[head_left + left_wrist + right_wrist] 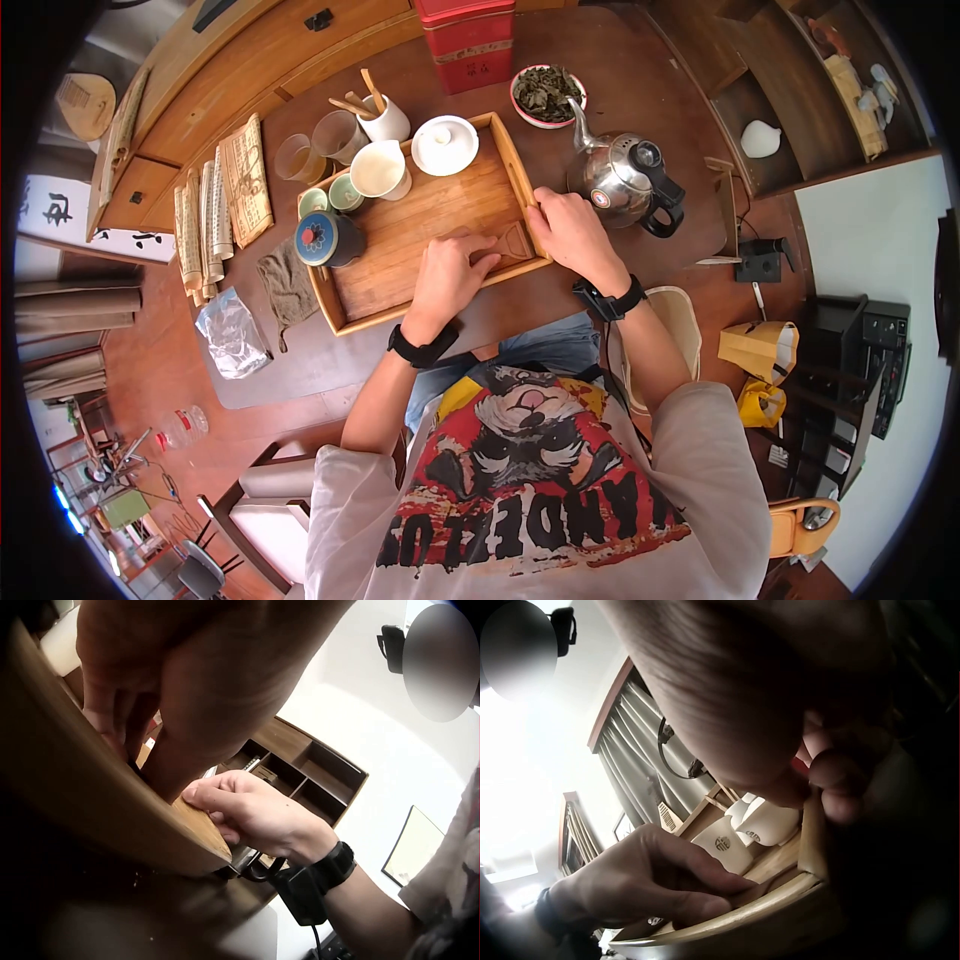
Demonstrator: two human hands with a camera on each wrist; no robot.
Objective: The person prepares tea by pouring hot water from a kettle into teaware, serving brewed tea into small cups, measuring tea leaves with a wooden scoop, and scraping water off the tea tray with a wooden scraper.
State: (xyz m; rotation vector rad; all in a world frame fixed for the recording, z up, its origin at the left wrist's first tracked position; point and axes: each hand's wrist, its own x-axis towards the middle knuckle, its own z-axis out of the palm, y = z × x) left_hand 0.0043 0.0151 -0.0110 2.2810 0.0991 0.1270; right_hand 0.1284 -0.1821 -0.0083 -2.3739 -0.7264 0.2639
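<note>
A shallow wooden tray [420, 225] lies before me on the dark table. My left hand [448, 278] reaches over its near side, thumb and fingers pinching a small flat brown piece [515, 241] in the near right corner; its exact kind I cannot tell. At the tray's right edge, my right hand [575, 235] grips the rim, thumb on top in the left wrist view. On the tray stand a white lidded bowl [446, 146], a white pitcher [381, 171], pale green cups [346, 193] and a dark jar [331, 238] with a blue lid.
A steel kettle [615, 180] stands close right of my right hand. Behind it sit a bowl of leaves [546, 96] and a red box [468, 45]. Left are clear cups [300, 158], a white tool holder [388, 122], rolled mats [243, 180], a cloth pouch [289, 287] and a plastic bag [232, 333].
</note>
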